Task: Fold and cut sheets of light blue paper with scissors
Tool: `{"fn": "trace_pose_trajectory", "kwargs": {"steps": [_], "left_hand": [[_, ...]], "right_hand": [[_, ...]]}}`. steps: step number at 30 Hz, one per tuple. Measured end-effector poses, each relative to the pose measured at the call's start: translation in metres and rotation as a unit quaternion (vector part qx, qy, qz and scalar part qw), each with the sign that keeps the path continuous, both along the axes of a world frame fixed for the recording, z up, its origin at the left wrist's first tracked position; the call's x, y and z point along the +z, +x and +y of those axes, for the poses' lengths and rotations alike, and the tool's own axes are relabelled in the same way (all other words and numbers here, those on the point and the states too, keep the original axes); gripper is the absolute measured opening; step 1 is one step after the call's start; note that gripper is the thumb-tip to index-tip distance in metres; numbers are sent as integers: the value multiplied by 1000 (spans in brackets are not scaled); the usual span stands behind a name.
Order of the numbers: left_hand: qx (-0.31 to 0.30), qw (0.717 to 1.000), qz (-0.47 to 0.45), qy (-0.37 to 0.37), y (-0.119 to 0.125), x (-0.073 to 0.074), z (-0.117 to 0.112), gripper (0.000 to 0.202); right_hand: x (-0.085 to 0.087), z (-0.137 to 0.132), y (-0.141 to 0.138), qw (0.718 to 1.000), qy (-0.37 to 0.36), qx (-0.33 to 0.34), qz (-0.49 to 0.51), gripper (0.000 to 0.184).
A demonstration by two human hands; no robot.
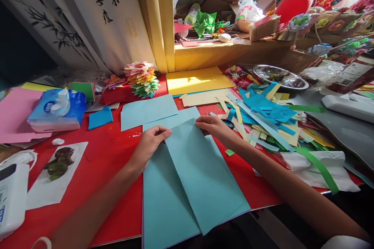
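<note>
A light blue paper sheet [201, 175] lies folded over on the red table cover [111, 155], its folded flap running from the far edge toward me. My left hand [150, 142] pinches the flap's far left corner, fingers closed on the paper. At the far right corner my right hand [214, 126] presses the same sheet, fingers curled on its edge. A second light blue sheet [147, 111] rests just beyond the hands.
A heap of blue, yellow and green paper strips [269, 118] lies to the right, beside a metal bowl [280, 76]. A tissue pack [58, 109] and pink paper [14, 114] sit left. A stack of folded coloured paper [142, 79] stands behind. The window ledge [233, 48] is cluttered.
</note>
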State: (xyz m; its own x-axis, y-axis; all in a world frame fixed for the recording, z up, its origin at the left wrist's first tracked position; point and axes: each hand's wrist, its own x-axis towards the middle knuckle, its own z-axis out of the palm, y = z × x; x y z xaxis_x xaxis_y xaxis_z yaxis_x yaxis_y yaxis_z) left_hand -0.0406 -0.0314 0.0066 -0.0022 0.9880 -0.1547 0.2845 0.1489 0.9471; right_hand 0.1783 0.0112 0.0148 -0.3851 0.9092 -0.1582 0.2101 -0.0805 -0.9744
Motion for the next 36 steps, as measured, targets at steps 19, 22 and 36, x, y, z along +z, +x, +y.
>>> {"fn": "trace_pose_trajectory", "kwargs": {"steps": [19,22,36], "left_hand": [[10,995,21,94,4,-1,-2,23],[4,993,43,109,6,1,-4,23],[30,990,-88,109,0,6,-4,10]], "right_hand": [[3,1,-3,932,272,60,-232,20],[9,-3,-27,894,327,116,-283,19],[38,6,-62,900,309,164,-259,19]]}}
